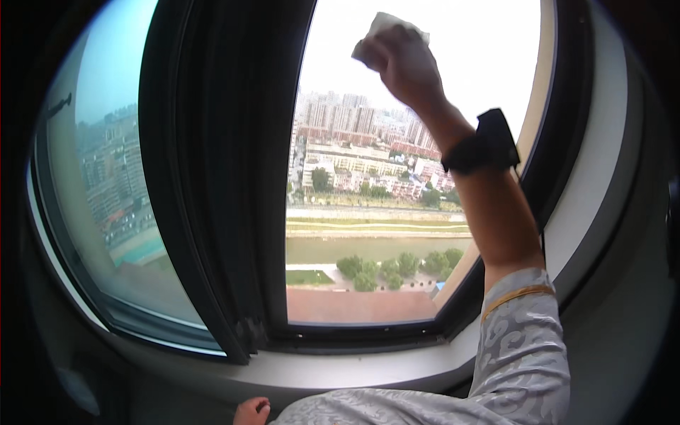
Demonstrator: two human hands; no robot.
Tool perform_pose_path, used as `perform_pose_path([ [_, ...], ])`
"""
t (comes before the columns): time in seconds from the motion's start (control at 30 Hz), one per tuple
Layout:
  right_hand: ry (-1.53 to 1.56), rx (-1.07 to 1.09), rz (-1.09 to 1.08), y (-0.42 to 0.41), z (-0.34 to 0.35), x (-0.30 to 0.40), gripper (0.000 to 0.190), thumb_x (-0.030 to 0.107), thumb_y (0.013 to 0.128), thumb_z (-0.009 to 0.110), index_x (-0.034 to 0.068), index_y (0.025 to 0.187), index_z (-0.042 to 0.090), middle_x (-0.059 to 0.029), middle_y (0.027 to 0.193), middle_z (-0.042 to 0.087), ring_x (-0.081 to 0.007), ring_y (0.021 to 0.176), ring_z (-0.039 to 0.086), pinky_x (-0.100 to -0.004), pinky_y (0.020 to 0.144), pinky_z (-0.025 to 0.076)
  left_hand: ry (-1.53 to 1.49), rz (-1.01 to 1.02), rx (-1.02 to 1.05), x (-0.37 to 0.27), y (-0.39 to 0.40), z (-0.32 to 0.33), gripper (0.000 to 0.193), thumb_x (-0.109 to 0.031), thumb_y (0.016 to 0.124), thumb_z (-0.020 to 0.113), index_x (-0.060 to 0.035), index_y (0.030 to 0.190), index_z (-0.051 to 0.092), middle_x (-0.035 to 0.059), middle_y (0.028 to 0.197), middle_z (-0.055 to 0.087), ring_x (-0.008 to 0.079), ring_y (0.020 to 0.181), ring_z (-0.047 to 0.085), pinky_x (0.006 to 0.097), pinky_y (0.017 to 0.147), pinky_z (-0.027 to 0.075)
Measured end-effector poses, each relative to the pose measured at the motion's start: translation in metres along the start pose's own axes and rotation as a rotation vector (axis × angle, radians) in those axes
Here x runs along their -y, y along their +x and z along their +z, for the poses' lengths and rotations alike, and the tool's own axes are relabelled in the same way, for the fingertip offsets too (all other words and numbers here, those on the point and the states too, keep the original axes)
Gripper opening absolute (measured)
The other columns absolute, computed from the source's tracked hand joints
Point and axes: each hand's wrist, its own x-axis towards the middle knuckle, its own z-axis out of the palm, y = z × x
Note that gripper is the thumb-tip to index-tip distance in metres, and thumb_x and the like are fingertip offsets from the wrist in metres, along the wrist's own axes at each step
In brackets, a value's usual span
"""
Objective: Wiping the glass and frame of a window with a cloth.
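Observation:
Raised high, my right hand (401,64) grips a pale cloth (390,26) against the upper part of the window opening (372,186); whether the cloth touches glass I cannot tell. A black band with a black device (486,141) is strapped round my right wrist. Only part of my left hand (252,410) shows, low in the view near the white window sill (340,366), its fingers curled; I cannot tell if it holds anything.
To the left, a dark-framed window sash (186,212) with bluish glass stands at an angle. The dark window frame (366,340) edges the opening above the sill. Outside, far below, lie a river, trees and buildings.

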Motion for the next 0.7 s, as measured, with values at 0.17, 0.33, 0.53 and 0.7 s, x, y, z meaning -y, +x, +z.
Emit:
perform_pose_path([
  [0.17,-0.091,-0.168,0.093,0.088,0.021,-0.088,0.016,0.015,0.091,0.061,0.009,0.105,0.065,-0.0148,0.123,0.059,-0.0328,0.117,0.053,-0.0434,0.1,0.043,0.085,0.001,0.095,-0.003,0.008,-0.009,0.034,-0.022,0.091,0.058,-0.0008,0.116,0.065,0.0217,0.114,0.066,0.0364,0.108,0.063,0.0392,0.093,0.049],
  [0.33,0.176,-0.092,0.182,0.057,0.046,-0.023,0.036,0.023,0.096,0.051,0.01,0.13,0.052,-0.0179,0.134,0.048,-0.0348,0.129,0.039,-0.0457,0.107,0.031,0.08,0.017,0.058,-0.001,0.013,-0.011,0.032,-0.021,0.091,0.059,-0.0012,0.115,0.066,0.0208,0.113,0.067,0.0344,0.107,0.065,0.0378,0.092,0.05],
  [0.53,0.406,0.166,0.165,-0.094,0.009,0.168,0.051,-0.005,0.083,0.047,-0.007,0.134,0.046,-0.0238,0.141,0.045,-0.0363,0.133,0.043,-0.0493,0.116,0.027,0.088,0.037,0.092,0.006,0.019,-0.013,0.031,-0.02,0.092,0.058,-0.0015,0.116,0.066,0.0197,0.112,0.068,0.0318,0.107,0.065,0.0376,0.093,0.05],
  [0.7,0.38,0.435,0.136,-0.264,-0.043,0.278,0.041,0.009,0.09,0.053,0.003,0.131,0.057,-0.0107,0.134,0.057,-0.0267,0.123,0.055,-0.042,0.111,0.038,0.101,0.075,0.134,-0.007,0.021,-0.018,0.032,-0.021,0.092,0.06,-0.0011,0.116,0.066,0.02,0.112,0.068,0.0311,0.106,0.065,0.0365,0.091,0.05],
])
